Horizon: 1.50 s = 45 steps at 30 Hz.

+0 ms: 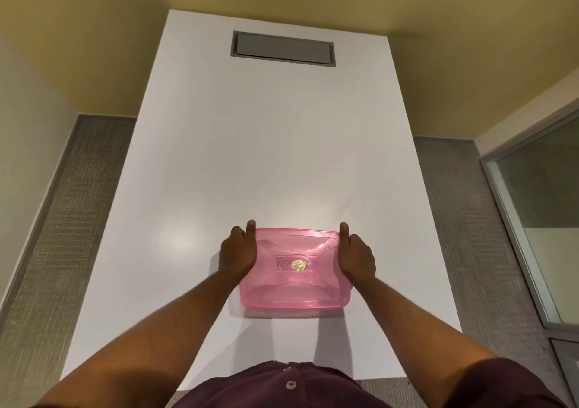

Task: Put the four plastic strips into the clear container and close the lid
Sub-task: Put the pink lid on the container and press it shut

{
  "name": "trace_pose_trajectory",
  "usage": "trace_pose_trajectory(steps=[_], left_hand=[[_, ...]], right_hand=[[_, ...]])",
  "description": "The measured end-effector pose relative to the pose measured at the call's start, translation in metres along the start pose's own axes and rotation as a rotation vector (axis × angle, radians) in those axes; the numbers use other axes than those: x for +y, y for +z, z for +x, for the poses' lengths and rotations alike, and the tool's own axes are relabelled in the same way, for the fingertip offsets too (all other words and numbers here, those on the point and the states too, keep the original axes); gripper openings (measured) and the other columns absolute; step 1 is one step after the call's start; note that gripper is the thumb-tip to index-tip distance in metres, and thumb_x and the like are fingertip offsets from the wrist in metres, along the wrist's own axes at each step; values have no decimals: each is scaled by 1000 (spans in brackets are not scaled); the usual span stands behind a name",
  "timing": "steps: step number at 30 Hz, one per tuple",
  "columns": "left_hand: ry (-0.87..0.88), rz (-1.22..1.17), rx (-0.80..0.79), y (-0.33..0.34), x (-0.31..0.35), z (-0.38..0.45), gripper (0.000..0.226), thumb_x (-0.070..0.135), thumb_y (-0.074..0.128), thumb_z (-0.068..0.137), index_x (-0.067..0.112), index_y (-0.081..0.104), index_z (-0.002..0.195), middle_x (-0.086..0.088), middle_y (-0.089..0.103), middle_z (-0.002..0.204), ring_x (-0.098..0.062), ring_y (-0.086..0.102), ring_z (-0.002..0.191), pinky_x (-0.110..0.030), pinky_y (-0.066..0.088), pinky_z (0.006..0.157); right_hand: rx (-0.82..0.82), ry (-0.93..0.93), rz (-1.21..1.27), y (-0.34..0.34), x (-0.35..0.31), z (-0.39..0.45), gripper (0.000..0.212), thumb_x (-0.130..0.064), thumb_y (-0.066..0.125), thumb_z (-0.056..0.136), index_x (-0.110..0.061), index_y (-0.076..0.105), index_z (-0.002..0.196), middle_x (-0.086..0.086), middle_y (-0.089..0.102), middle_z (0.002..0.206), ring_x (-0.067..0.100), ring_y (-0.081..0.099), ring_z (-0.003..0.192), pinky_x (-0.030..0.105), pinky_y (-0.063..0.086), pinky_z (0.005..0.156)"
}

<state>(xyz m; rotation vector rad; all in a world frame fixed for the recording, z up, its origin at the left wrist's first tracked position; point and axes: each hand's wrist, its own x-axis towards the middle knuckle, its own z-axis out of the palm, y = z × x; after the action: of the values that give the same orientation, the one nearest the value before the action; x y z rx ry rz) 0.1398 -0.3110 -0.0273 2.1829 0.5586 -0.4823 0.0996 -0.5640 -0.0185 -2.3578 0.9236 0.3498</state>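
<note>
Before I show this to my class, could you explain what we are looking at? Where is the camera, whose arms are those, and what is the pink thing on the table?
There is no machine here. The one picture comes from a camera worn on a person's head, looking forward and down, so the two bare arms reaching away from the bottom edge are that person's own.

On the white table lies a container with a pink see-through lid. The lid sits on top of it; whether it is snapped shut cannot be told. No plastic strips lie loose on the table, and the pink tint hides whatever is inside.

The left hand and the right hand press against the lid's two short sides, thumbs pointing away along the edges.

Further off, a grey flap is set into the tabletop.
</note>
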Motion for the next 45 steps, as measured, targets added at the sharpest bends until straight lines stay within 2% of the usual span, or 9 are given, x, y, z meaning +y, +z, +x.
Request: trace_pose_trajectory(steps=[4,9,18,22,25,28,30,36,45], left_hand=[[168,-80,113,7,-4,-5,43,48,36,104,14,37,76,-11,54,68,-41,55,73,-46,45,69],[246,-112,143,8,-7,-5,42,42,37,105,22,32,68,0,42,57,-23,37,56,-38,32,56],[223,-102,160,10,-10,-1,46,49,36,103,16,34,70,-3,45,58,-25,39,57,-36,34,54],[38,-98,34,5,-7,-2,55,66,32,97,15,48,87,-4,61,79,-34,58,82,-40,44,73],[-124,-164,-103,-4,-15,-5,64,75,23,92,20,53,105,-5,63,105,-30,58,100,-39,43,85],[-159,-243,-225,-12,-38,-18,76,76,24,92,12,61,111,-18,67,115,-32,63,102,-44,50,90],[-154,-313,-287,-14,-50,-31,70,73,27,94,17,65,115,-13,70,118,-31,65,109,-50,53,100],[-242,-490,-365,-4,-50,-61,63,60,19,103,26,37,153,-4,47,153,-30,46,140,-54,35,118],[-253,-646,-342,-7,-13,-43,57,50,19,107,23,34,155,-7,43,157,-30,42,143,-52,31,121]], right_hand=[[10,8,69,5,3,-1,73,-76,21,95,-12,52,80,3,62,80,34,59,84,39,43,76],[-55,18,186,4,2,2,77,-71,26,99,-1,55,87,8,67,85,35,63,89,43,49,84],[-91,38,263,-1,-1,0,78,-75,28,97,-3,55,89,7,68,87,34,64,91,47,51,89],[-121,78,227,-4,-3,-2,79,-79,25,94,-8,58,91,5,67,89,32,64,93,45,51,90],[-160,133,292,-10,-2,-6,77,-76,23,97,-10,62,105,8,69,103,32,64,102,46,51,97],[-191,160,337,-12,14,-17,78,-72,21,100,-9,65,115,12,71,113,34,65,108,47,52,100],[-223,185,372,-9,27,-28,75,-70,23,101,-11,66,120,12,71,117,34,65,110,51,51,103],[-300,272,562,4,36,-50,64,-65,27,104,-20,64,128,7,67,129,32,62,120,53,47,110],[-292,273,648,-1,9,-27,52,-49,34,108,-14,62,135,10,63,136,32,58,125,52,44,114]])
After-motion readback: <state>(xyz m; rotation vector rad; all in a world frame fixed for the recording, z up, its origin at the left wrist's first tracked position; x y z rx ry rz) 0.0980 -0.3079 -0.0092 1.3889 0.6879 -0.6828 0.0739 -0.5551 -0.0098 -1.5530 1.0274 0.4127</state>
